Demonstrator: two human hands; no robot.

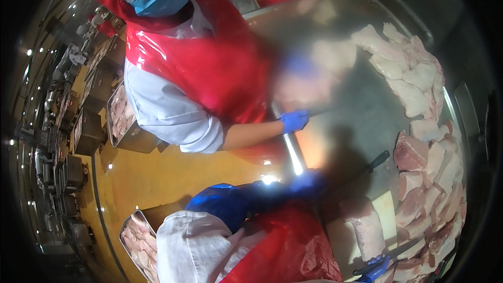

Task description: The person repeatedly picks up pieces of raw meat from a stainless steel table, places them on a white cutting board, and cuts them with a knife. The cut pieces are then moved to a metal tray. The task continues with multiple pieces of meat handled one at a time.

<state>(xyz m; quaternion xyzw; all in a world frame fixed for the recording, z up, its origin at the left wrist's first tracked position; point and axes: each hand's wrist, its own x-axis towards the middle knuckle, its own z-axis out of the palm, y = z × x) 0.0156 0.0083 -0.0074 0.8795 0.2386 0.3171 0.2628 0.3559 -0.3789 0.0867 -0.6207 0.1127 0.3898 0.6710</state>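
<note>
My right hand [374,271], in a blue glove, is closed on a knife [408,249] at the lower right. Its blade points right, over pieces of meat. Beside that hand a thick slab of pork [365,228] lies on a white cutting board [386,212]. My left hand [308,182], also blue-gloved, is at the metal table's near edge; blur hides its fingers. To the right of it lies a long thin tool with a black handle [378,161], its dark shaft slanting back toward my left hand.
Pale meat pieces [429,188] line the table's right side. Across from me, a person in a red apron [209,73] holds a knife in a gloved hand [294,120]. Their other glove [301,66] is over blurred meat. Meat-filled metal bins [137,238] stand on the yellow floor.
</note>
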